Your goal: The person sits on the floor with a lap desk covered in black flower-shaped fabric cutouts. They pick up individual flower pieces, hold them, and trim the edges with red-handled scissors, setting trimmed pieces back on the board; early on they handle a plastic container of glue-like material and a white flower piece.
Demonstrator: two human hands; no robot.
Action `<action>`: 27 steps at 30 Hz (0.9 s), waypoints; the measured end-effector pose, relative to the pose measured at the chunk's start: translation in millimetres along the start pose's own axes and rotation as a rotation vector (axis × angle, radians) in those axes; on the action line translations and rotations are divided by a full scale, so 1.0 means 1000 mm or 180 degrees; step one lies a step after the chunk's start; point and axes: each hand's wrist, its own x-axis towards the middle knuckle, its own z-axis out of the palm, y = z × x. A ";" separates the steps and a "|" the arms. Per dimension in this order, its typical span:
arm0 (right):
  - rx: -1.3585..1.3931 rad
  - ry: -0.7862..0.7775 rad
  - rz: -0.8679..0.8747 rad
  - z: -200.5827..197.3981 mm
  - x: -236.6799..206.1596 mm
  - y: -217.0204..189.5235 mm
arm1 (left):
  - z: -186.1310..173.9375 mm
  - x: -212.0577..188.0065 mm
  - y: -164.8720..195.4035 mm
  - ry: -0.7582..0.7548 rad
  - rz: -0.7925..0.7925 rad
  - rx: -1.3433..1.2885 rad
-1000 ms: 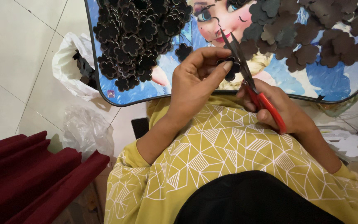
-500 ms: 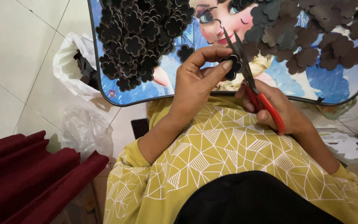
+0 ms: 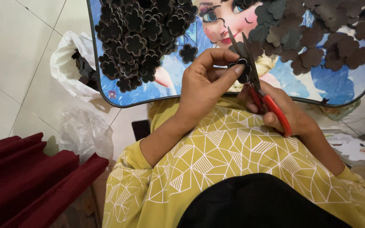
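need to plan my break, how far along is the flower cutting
Done, it seems: a heap of black flower pieces on the left of the lap tray. In hand: the left hand pinches one black flower while the right hand works red-handled scissors on it, blades open. Left, apparently: the duller brown-grey flower shapes piled on the tray's right.

A white plastic bag (image 3: 66, 67) slumps open on the floor tiles by my tray's left edge, dark cutouts inside. Nearer me lies a crumpled clear plastic bag (image 3: 85, 131).
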 end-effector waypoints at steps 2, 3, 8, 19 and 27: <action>0.0022 0.0042 -0.0011 0.001 0.000 0.000 | 0.001 0.000 0.000 0.0008 -0.0004 0.0147; 0.0035 0.0061 -0.0017 0.002 0.000 0.000 | 0.001 0.001 0.000 0.0014 -0.0006 0.0222; 0.0038 0.0094 0.0037 0.003 0.001 -0.003 | 0.003 0.001 0.002 -0.0063 -0.0009 0.0077; -0.0052 0.0048 -0.0085 0.002 0.001 -0.007 | 0.005 0.000 0.005 -0.0092 -0.0050 0.0180; -0.0081 0.0246 -0.0071 0.007 0.001 -0.009 | 0.006 0.001 0.001 -0.0134 -0.0066 0.0131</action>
